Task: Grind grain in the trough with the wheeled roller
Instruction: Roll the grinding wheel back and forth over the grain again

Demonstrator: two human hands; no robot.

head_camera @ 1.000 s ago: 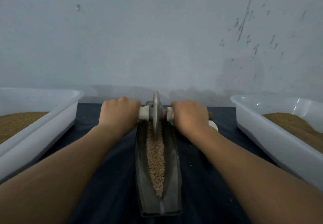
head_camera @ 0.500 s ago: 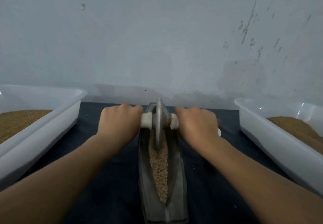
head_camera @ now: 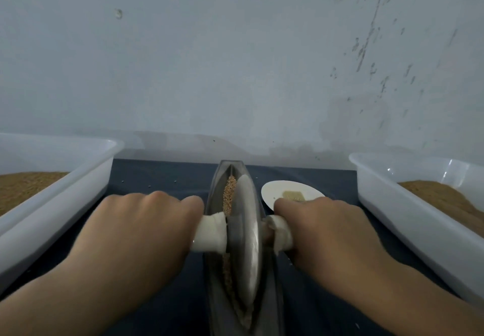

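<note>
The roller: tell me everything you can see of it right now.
The roller is a thin grey disc, metal by its look, standing on edge lengthwise in the dark trough. A cross handle runs through its hub, wrapped in white on both sides. The left hand grips the left wrap, the right hand the right. Grain shows in the groove left of the disc.

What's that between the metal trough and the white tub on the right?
In the head view, a small white dish lies there on the dark cloth, partly hidden by the right hand.
</note>
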